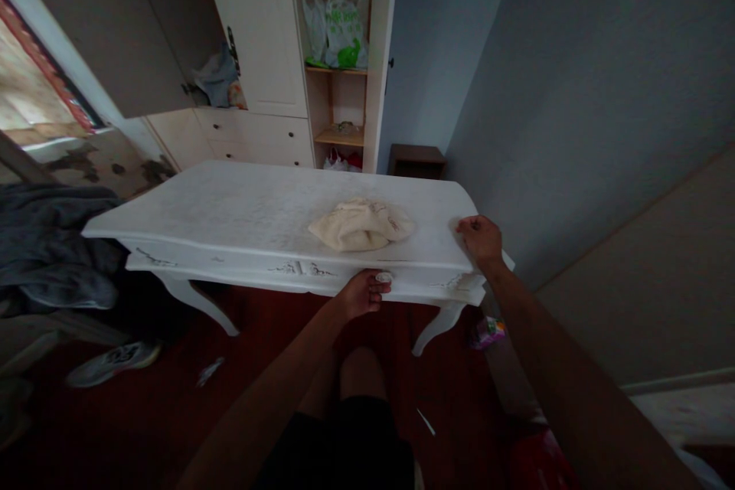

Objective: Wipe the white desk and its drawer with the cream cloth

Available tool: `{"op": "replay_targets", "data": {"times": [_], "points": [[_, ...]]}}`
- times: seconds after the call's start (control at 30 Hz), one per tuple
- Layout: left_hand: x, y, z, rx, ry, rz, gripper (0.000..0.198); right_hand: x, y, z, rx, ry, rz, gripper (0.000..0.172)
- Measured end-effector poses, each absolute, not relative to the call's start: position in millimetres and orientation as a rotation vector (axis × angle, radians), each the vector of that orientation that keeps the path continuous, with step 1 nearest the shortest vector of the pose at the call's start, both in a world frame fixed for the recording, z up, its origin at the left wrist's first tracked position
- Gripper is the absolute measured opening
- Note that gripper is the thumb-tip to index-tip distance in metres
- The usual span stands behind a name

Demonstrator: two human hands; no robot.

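Observation:
A white table point(246, 203) with carved drawer fronts stands before me. On its top, right of the middle, lies a crumpled cream cloth point(357, 226). My left hand point(363, 293) is at the front edge below the cloth, its fingers closed round the round white drawer knob point(383, 276). Over the right end of the tabletop is my right hand point(481, 237), fingers curled together near the surface; whether anything small is between them is hidden. The drawer front looks flush with the table.
Behind the table stands a wardrobe point(267, 31) with plastic bags point(344, 27) on a shelf. A grey blanket point(51, 245) and a shoe point(115, 364) are at the left. A pink box point(488, 331) sits by the right table leg, near the wall.

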State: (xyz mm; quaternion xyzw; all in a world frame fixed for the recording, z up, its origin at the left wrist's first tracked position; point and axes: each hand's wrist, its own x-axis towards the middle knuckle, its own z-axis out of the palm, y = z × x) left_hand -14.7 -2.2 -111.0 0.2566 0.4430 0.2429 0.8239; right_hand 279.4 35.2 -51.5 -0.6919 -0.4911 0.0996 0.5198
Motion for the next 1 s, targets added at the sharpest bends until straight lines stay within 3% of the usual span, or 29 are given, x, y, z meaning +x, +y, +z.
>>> {"op": "replay_targets", "data": {"times": [0.33, 1.0], "points": [[-11.5, -18.4, -103.3, 0.601, 1.038, 0.54, 0.037, 276.4, 33.2, -45.7, -1.683, -1.152, 0.279, 0.017], [-25.2, -103.6, -121.8, 0.589, 0.923, 0.606, 0.033, 277.0, 32.3, -48.1, -1.747, -1.229, 0.206, 0.021]]}}
